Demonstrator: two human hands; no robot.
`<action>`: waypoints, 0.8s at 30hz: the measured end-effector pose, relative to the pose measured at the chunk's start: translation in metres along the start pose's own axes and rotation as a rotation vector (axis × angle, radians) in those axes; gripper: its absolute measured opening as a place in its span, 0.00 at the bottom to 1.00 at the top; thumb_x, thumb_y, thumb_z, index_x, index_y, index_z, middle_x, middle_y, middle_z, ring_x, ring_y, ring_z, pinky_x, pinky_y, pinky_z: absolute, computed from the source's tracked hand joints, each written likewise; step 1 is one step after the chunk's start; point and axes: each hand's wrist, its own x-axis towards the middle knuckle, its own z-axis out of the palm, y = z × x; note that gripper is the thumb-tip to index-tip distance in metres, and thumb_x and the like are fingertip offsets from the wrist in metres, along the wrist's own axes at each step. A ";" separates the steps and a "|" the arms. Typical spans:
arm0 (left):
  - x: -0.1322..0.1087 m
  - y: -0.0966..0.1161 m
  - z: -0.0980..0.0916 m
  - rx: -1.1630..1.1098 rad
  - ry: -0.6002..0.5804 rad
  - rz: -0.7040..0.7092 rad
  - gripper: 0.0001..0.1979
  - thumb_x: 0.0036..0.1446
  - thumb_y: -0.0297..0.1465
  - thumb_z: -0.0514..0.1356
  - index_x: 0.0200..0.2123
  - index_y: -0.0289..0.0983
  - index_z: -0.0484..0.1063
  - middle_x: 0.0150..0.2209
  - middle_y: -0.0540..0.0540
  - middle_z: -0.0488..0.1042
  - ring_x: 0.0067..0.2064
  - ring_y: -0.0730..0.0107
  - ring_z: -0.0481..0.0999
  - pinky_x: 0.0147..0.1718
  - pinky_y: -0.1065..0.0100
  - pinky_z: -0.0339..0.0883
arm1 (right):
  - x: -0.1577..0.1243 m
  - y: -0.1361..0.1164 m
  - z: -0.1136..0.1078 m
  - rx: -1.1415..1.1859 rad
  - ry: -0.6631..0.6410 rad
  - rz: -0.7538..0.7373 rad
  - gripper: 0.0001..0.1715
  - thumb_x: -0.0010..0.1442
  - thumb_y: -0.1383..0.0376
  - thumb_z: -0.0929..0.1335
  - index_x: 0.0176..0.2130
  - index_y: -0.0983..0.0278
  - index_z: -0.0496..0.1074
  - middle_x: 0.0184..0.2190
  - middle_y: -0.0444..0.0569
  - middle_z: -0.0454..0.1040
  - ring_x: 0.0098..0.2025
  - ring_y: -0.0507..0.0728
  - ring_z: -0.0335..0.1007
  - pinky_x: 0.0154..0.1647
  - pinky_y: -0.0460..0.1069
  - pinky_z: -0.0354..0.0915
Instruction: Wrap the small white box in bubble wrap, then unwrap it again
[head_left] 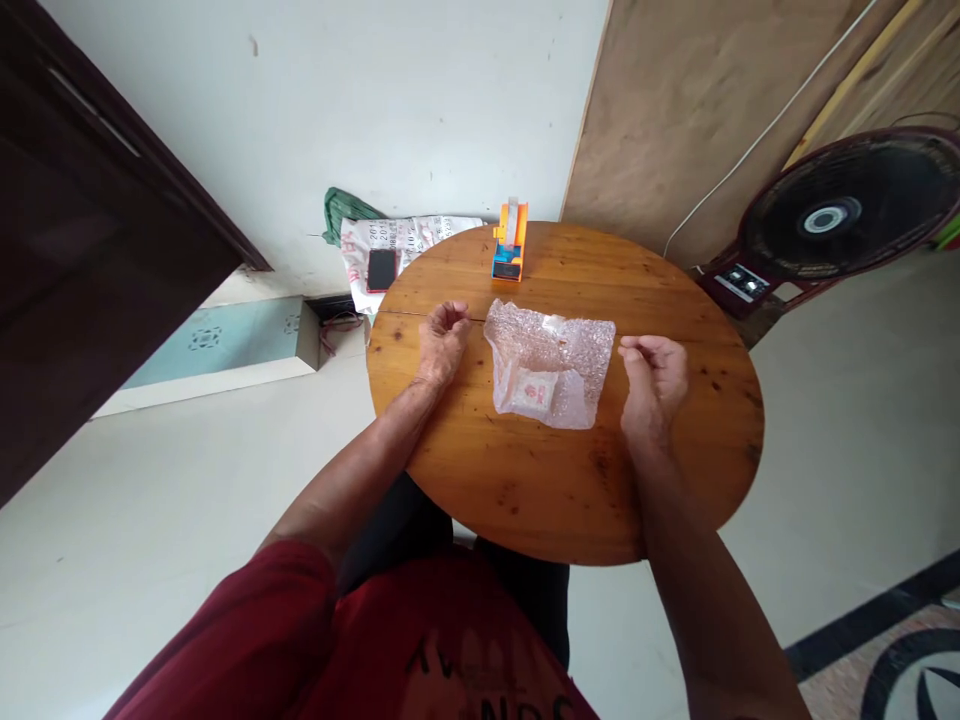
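Note:
A sheet of bubble wrap lies on the round wooden table. On its lower left part is a small pale packet with a red mark. My left hand rests left of the wrap, fingers curled, apart from the sheet; whether they hold anything is too small to tell. To the right of the wrap is my right hand, its thumb and forefinger pinched together near the sheet's edge. Anything between those fingertips cannot be made out.
An orange and blue tape dispenser stands near the table's far edge. Beyond the far left edge, a dark phone lies on printed white sacking. A large fan is at the right, near the wall.

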 end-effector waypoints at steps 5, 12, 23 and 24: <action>-0.030 0.024 0.000 0.210 -0.154 0.280 0.07 0.56 0.34 0.62 0.36 0.37 0.74 0.37 0.46 0.78 0.39 0.69 0.76 0.42 0.68 0.68 | -0.027 -0.034 0.001 -0.132 -0.239 -0.262 0.12 0.60 0.62 0.71 0.45 0.57 0.72 0.43 0.53 0.79 0.48 0.63 0.76 0.54 0.61 0.71; -0.060 0.056 0.004 0.533 -0.761 0.624 0.15 0.60 0.31 0.60 0.50 0.36 0.73 0.50 0.38 0.76 0.51 0.60 0.77 0.50 0.60 0.71 | -0.029 -0.036 -0.001 -0.180 -0.623 -0.352 0.29 0.59 0.62 0.71 0.59 0.56 0.67 0.59 0.57 0.73 0.56 0.66 0.73 0.55 0.62 0.71; -0.047 0.044 -0.014 0.996 -0.802 0.440 0.30 0.47 0.25 0.60 0.57 0.36 0.72 0.42 0.41 0.78 0.40 0.59 0.77 0.41 0.62 0.72 | -0.013 -0.035 -0.011 -0.616 -0.765 -0.197 0.23 0.71 0.53 0.58 0.52 0.58 0.74 0.46 0.54 0.81 0.48 0.66 0.75 0.51 0.61 0.61; -0.046 0.042 -0.014 1.018 -0.797 0.444 0.30 0.46 0.24 0.60 0.56 0.36 0.73 0.40 0.42 0.78 0.40 0.59 0.76 0.41 0.62 0.72 | -0.012 -0.034 -0.012 -0.630 -0.759 -0.186 0.22 0.70 0.53 0.59 0.51 0.59 0.74 0.44 0.54 0.81 0.45 0.66 0.76 0.49 0.60 0.62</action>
